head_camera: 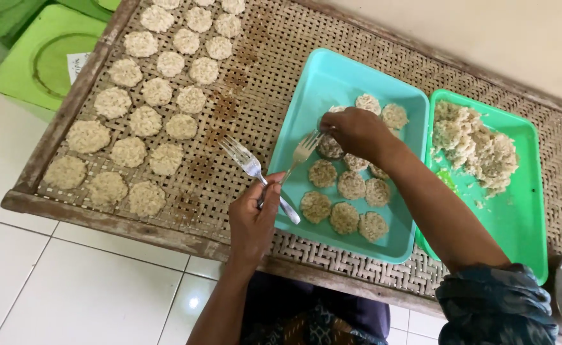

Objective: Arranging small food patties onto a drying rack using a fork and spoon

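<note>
Left hand (253, 217) fingers were clenched on one fork (255, 171) at the teal tray's (332, 83) edge. Right hand (356, 131) fingers gripped a second fork (302, 153) over a rice patty (329, 147) in that tray — green tray (517, 211) of loose rice alongside, on the woven counter (255, 83).

There is one view only — a camera worn on the person's head, looking steeply down and slightly forward over the forearms onto a woven bamboo drying rack (255, 83) that fills most of the frame. It sits close, near arm's reach, so the rack's near edge runs along the bottom, the white tiled floor (70, 275) shows lower left, and the far edge cuts off at the top — no second view shares the scene.
</note>
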